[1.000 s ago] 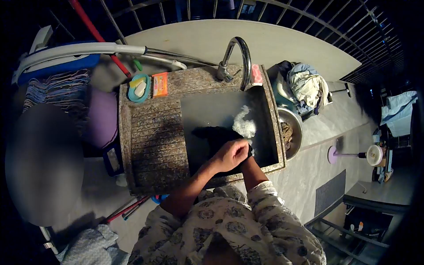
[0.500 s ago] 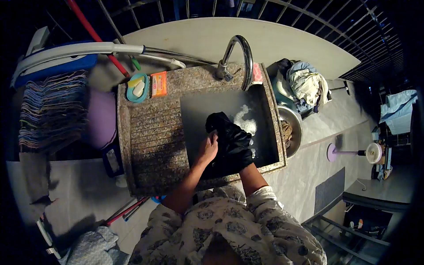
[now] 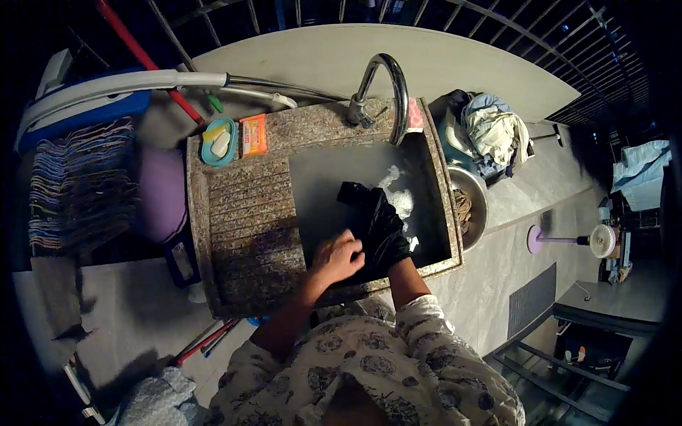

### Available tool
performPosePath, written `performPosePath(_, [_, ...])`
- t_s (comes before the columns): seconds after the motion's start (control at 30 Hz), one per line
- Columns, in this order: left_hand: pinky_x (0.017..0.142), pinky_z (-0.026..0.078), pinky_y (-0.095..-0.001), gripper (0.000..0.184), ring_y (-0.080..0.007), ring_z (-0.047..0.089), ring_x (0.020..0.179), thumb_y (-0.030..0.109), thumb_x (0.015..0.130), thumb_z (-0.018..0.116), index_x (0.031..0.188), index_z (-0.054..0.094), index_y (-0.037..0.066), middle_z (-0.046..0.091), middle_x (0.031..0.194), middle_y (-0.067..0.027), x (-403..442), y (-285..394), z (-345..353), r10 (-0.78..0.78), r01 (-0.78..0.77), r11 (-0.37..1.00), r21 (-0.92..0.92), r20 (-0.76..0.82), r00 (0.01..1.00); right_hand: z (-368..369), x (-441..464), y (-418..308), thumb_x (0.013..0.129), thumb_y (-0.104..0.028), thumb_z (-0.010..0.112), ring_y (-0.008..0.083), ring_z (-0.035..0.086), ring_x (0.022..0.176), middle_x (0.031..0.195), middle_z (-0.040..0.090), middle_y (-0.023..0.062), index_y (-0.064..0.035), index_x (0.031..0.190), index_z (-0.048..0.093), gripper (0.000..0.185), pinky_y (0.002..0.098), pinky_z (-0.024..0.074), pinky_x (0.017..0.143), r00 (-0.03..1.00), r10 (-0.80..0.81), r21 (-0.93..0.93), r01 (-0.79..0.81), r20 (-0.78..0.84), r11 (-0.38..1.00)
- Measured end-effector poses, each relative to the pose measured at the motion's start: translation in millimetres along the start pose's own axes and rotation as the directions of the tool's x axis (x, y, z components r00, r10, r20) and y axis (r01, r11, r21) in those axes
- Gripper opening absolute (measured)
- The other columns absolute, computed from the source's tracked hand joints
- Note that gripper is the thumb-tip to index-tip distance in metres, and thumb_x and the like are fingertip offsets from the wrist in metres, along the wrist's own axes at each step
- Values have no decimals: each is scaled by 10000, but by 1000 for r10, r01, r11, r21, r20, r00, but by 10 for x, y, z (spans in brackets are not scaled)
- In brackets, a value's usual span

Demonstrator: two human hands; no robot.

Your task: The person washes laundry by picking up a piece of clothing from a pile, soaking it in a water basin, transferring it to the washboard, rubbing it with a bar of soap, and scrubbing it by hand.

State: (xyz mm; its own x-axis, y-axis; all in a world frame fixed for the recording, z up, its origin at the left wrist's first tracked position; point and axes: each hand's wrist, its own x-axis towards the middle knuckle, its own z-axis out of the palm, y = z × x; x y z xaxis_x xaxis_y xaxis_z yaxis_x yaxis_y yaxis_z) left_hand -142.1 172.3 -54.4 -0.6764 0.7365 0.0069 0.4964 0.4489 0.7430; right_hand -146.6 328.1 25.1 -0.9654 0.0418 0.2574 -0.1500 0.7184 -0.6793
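Black wet cloth [image 3: 380,224] lies over the cloudy water of the stone sink [image 3: 245,206]. My right hand is covered by this cloth up to the wrist, so its fingers are hidden. At the cloth's left edge my left hand [image 3: 339,259] is closed, its fingers curled near the fabric; whether it pinches any cloth is hidden. White foam [image 3: 399,202] floats to the right of the cloth. The curved metal faucet [image 3: 387,85] stands behind the basin.
A teal soap dish [image 3: 219,142] and an orange packet [image 3: 253,135] sit at the sink's back left. On the right are a metal bowl [image 3: 479,206] and piled clothes [image 3: 494,131]. A striped mop [image 3: 82,184] and purple object [image 3: 160,192] stand left.
The black cloth has been drawn up over my right hand, which was partly bare at first. My left hand has moved from the right wrist to the left and lower.
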Motion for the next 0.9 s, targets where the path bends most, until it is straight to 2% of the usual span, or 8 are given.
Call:
performPosePath(0.13, [766,527,-485,257,-349,643,951,299,865,754,940,614,97,627,1031,-125,542,117,-96,-26,-6,997,-75,-424,905,94,-13,55,842,-140,617,326,648,1056,1107,679,135,-90,1170,664,335,400,507,923,1000,-16,-18,16,16,1000])
performPosePath(0.33, [775,528,-492,164,-380,654,894,229,949,657,942,627,68,670,861,-148,844,-52,240,18,-22,1000,-11,-269,963,172,-33,192,830,-143,626,324,643,1051,1097,676,133,-92,1144,671,321,408,503,920,999,-40,-49,42,33,998])
performPosePath(0.47, [642,477,-389,162,-283,593,677,160,988,626,927,595,14,606,783,-153,737,237,-29,-127,91,912,-399,-64,990,244,-72,315,821,-145,632,322,640,1048,1091,674,133,-94,1126,675,312,413,500,919,997,-55,-76,58,47,995])
performPosePath(0.5, [609,443,-380,144,-230,530,614,130,1002,578,919,586,12,539,712,-145,674,209,214,-58,-103,805,-584,-250,967,271,-73,356,819,-145,633,321,640,1048,1089,673,133,-94,1122,677,310,414,500,918,997,-60,-82,64,54,995])
performPosePath(0.67, [568,429,-412,202,-300,571,597,137,955,627,832,524,15,522,681,-191,484,779,-81,298,-273,812,-516,-36,954,351,-68,530,809,-148,641,319,636,1044,1081,670,132,-96,1100,682,299,421,496,916,994,-83,-117,92,77,989])
performPosePath(0.7, [571,438,-423,176,-339,587,611,142,945,639,856,544,24,582,730,-201,416,689,-68,273,-195,881,-430,128,953,368,-64,566,807,-148,642,319,635,1043,1080,670,132,-96,1096,684,297,422,496,915,993,-87,-125,97,83,987])
performPosePath(0.87, [673,537,-463,405,-381,684,763,255,928,715,1225,494,90,670,858,-182,400,254,-138,-271,220,899,-379,-87,959,512,-65,744,796,-150,650,316,631,1040,1072,667,131,-98,1074,689,285,428,493,913,987,-117,-161,133,108,978])
performPosePath(0.9, [689,542,-474,407,-385,680,802,274,931,710,1217,488,87,665,904,-172,446,153,-107,-184,131,957,-258,-194,964,529,-70,758,794,-151,651,316,630,1039,1070,666,131,-99,1070,691,283,430,492,913,986,-119,-164,136,113,977])
